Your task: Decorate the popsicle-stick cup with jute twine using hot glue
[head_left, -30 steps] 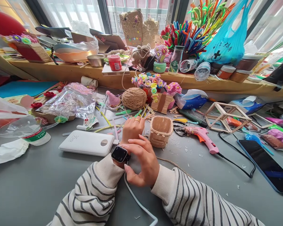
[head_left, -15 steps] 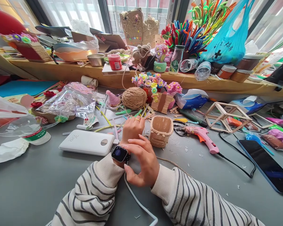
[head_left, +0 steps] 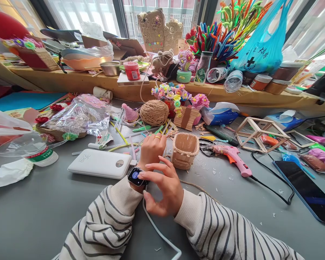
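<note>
My left hand [head_left: 152,150] lies back-up beside a small wood-strip basket [head_left: 185,153] trimmed with twine. Its fingers, one with a gold ring, curl down out of sight, so anything inside them is hidden. A smartwatch [head_left: 137,176] with a lit screen is on the left wrist. Over it, my right hand [head_left: 164,186] holds nothing, fingers apart, with one fingertip at the screen's edge; whether it touches is unclear. A white power bank [head_left: 99,164] with a plugged-in cable lies left of the wrist. Twine [head_left: 196,187] runs behind the right cuff.
A pink glue gun [head_left: 234,159], a phone [head_left: 304,189] and a wooden stick frame [head_left: 261,133] lie to the right. Behind my hands sit a twine ball [head_left: 154,112] and scattered sticks. A cluttered ledge [head_left: 119,85] runs along the back; a bottle [head_left: 44,157] lies left.
The watch screen has brightened and shows a different display. My right hand's fingers have shifted slightly, and a fingertip now overlaps the watch face. My left hand has stayed in place.
</note>
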Available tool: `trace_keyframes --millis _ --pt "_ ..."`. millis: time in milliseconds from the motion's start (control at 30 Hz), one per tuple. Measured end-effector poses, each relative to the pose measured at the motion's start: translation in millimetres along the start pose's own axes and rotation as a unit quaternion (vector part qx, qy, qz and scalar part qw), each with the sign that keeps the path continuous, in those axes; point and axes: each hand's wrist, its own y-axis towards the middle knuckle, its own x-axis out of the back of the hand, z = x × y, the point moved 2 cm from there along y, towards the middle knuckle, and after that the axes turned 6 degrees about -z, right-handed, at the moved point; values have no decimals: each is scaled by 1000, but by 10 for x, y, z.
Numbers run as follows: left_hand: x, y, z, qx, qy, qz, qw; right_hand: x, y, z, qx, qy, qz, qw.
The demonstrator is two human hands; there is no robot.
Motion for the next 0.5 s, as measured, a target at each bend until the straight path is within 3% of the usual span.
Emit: trace_keyframes --millis 500 --pt "-8 -13 8 7 -4 6 1000 2 -8 -3 -22 18 -2 1000"
